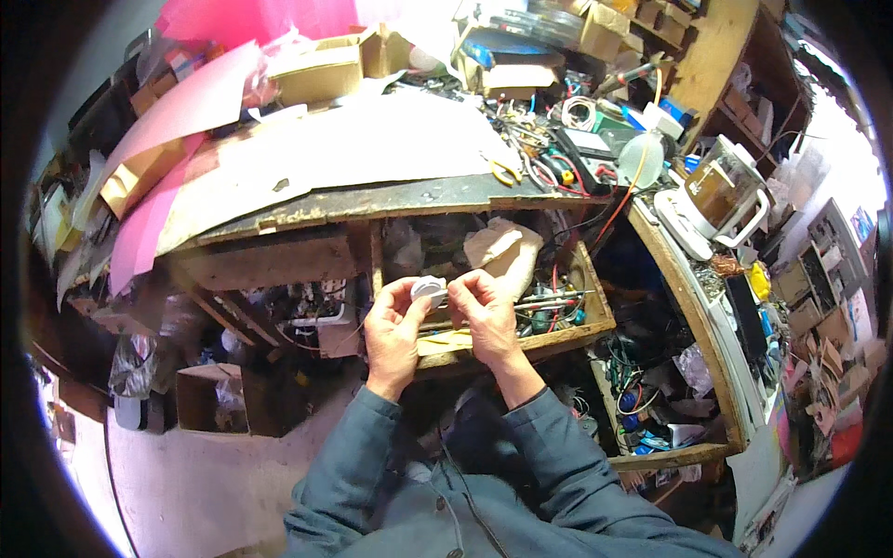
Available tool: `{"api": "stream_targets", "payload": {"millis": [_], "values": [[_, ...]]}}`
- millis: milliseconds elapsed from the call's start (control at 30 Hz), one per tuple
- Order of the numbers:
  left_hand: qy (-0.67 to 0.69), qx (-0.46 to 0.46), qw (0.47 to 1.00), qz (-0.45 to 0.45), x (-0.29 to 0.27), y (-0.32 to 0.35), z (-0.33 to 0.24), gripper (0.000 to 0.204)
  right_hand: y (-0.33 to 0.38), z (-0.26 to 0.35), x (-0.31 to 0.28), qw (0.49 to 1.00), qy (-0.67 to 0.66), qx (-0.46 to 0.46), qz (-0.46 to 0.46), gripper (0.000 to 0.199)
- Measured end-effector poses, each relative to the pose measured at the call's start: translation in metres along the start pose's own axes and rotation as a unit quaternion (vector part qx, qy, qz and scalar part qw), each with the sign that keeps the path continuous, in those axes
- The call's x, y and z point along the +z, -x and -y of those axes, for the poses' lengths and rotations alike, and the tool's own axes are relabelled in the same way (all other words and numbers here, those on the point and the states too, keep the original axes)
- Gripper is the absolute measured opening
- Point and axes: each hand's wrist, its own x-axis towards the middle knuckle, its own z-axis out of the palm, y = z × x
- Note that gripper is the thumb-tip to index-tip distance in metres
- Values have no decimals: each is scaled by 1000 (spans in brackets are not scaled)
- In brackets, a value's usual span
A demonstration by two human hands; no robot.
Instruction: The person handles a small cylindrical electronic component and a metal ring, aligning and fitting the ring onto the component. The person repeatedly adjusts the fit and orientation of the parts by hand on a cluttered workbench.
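Between the thumb and fingers of my left hand (392,332) is a small white round thing (429,289), like a flat disc or spool; its exact kind does not show. Just right of it, the thumb and forefinger of my right hand (485,316) are pinched together at its edge. Whatever they grip is too small to make out. Both hands are above an open wooden drawer (598,296) under the workbench. Inside the drawer, beyond my right hand, lie a cream cloth (507,253) and several thin rods (549,301) with tools and wires.
A white sheet (372,139) covers much of the workbench. To its right are yellow-handled pliers (505,173), tangled cables and a coffee maker (721,195). A lower compartment (651,456) at right holds wires and parts. At left, a cardboard box (209,400) stands on the floor.
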Motion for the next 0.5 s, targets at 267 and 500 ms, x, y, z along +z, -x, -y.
{"api": "stream_targets", "payload": {"millis": [267,500], "values": [[52,-70,996,25,-4,-4,-1,35,1,-3,-6,999,-7,-21,49,11],[23,-88,995,51,-10,-4,0,32,0,-3,-1,1000,-1,-17,15,6]]}}
